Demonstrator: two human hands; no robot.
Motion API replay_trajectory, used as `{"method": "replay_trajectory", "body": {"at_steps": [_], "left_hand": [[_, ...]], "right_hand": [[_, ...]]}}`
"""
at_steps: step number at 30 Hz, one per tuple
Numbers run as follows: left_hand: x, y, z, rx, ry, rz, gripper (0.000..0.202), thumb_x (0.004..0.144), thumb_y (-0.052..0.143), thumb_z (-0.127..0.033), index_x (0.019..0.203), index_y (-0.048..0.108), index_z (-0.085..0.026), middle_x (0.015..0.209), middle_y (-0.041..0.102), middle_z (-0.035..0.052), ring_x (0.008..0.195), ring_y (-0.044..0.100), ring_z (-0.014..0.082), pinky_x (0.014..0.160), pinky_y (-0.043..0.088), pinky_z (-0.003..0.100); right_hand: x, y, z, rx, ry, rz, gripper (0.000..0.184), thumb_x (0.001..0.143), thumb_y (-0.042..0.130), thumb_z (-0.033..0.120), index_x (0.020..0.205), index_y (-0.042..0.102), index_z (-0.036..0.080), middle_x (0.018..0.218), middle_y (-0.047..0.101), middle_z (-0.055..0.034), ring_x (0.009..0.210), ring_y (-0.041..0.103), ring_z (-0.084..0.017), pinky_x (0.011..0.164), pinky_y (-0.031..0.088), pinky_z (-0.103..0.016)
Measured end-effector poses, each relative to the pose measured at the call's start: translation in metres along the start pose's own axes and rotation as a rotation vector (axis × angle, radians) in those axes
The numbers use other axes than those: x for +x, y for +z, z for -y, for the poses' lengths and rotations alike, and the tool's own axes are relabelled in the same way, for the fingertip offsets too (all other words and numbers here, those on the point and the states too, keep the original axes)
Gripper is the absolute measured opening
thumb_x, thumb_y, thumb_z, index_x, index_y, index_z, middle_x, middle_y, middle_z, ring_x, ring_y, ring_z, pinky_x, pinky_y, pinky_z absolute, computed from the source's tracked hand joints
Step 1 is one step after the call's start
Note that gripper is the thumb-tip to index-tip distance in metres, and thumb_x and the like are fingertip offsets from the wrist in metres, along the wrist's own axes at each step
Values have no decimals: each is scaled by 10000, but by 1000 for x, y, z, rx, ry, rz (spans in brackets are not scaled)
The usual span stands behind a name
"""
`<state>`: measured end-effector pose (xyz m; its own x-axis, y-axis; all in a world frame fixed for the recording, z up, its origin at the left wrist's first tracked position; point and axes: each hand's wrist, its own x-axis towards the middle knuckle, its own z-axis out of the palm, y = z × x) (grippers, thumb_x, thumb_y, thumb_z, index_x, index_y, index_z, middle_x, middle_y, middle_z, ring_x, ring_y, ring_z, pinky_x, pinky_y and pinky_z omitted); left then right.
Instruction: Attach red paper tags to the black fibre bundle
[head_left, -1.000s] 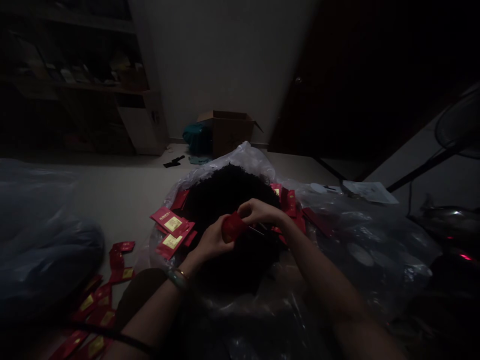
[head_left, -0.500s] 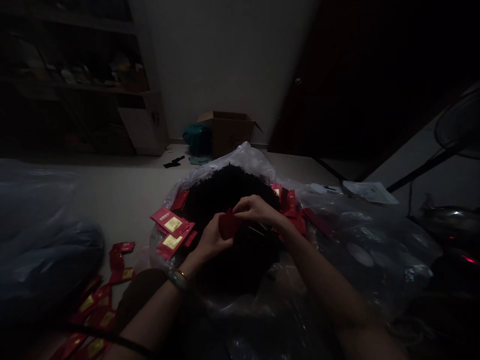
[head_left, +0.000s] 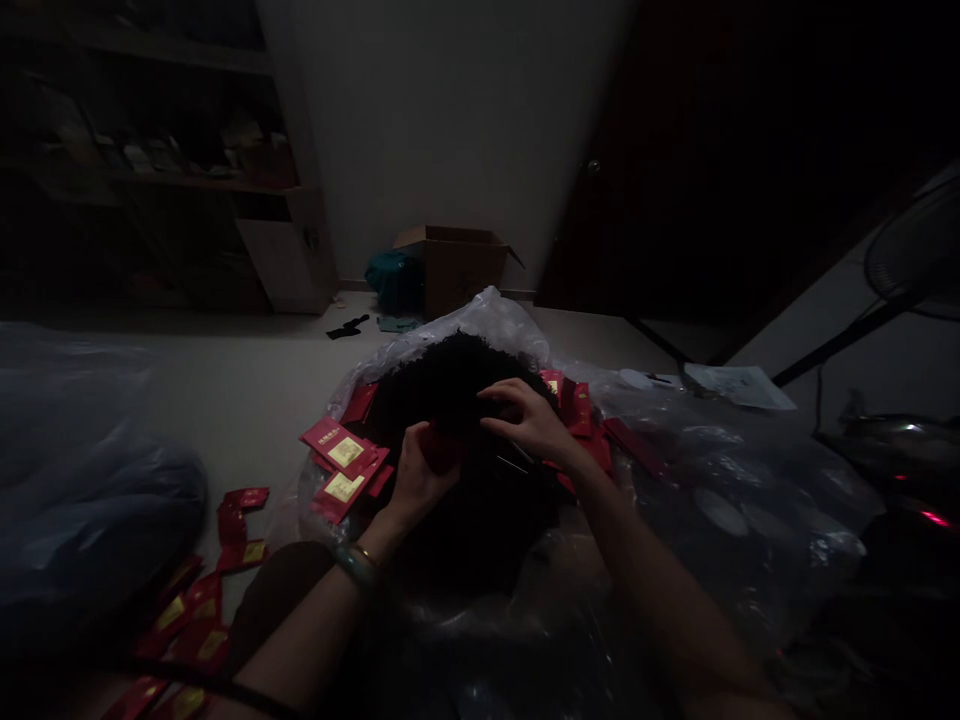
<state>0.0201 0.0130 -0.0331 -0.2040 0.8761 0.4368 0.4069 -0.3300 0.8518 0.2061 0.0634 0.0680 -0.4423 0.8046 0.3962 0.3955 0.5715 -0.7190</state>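
Right hand (head_left: 525, 422) drawn off red packet (head_left: 439, 449), fingers apart; left hand (head_left: 417, 478) holding it over dark heap (head_left: 472, 530); carton (head_left: 465, 272) beyond.

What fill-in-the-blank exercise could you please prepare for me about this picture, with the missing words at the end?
1. The hand that grips the small packet is the person's ____ one.
2. The packets on the floor are mostly ____ in colour.
3. In the picture, the cardboard box stands to the ____ of the teal bag.
4. The box's top is ____, not closed.

Missing words: left; red; right; open.
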Motion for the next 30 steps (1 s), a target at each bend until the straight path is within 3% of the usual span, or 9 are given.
{"method": "replay_trajectory", "body": {"at_steps": [2,4,8,11,17,22,24,27,30], "left_hand": [[-1,0,0,5,7,-11,606,618,704,-268,1114,362,-203,1010,534,51,895,573,204,774,465,345],[-2,-1,0,13,3,24,606,624,704,-288,1113,353,-215,961,547,28,819,585,185,709,473,323],[-4,1,2,30,-16,109,601,622,708,-312,1094,351,-211,898,565,10,732,595,169,623,462,284],[-5,3,1,9,-33,162,567,631,686,-266,1084,351,-205,897,575,11,732,603,162,632,463,274],[-3,2,-11,-107,-148,228,620,622,715,-320,1092,327,-204,908,579,13,780,605,167,671,476,282],[-6,3,-8,-77,-151,263,611,597,720,-281,1083,358,-198,943,583,19,800,596,165,699,468,285],[-5,3,-8,-106,-153,294,600,587,728,-274,1078,394,-188,956,592,25,817,594,171,711,469,288],[-1,-1,-12,-229,-208,375,518,585,748,-313,1017,501,-167,949,618,35,846,592,188,732,472,292],[5,-5,-17,-457,-361,431,413,698,672,-411,999,584,-141,943,651,59,849,609,195,746,480,296]], "right_hand": [[-8,4,13,-43,-191,24,205,789,638,322,960,671,215,1074,552,-73,1009,546,-189,832,488,-331],[-12,8,25,-170,-286,131,214,793,646,342,959,681,211,1075,555,-83,1023,533,-201,880,459,-354],[-8,19,35,-532,-142,404,296,761,684,354,1004,679,185,982,599,-91,875,565,-208,732,458,-313],[-2,23,33,-559,-15,526,199,797,648,311,962,689,206,926,612,-56,766,578,-156,633,411,-243],[0,15,28,-450,30,392,202,752,698,324,889,669,178,902,612,-35,738,567,-118,620,374,-207],[4,20,21,-404,130,622,176,734,689,326,824,689,175,753,618,-15,647,540,-119,550,331,-205],[5,23,16,-331,166,639,151,760,652,306,772,684,159,683,603,-5,590,518,-106,520,315,-202],[5,23,10,-223,166,566,191,783,617,309,719,661,135,670,599,-8,563,502,-101,500,308,-204],[3,21,4,-154,151,495,173,778,611,290,719,636,129,657,579,2,582,496,-106,511,327,-205]]}}
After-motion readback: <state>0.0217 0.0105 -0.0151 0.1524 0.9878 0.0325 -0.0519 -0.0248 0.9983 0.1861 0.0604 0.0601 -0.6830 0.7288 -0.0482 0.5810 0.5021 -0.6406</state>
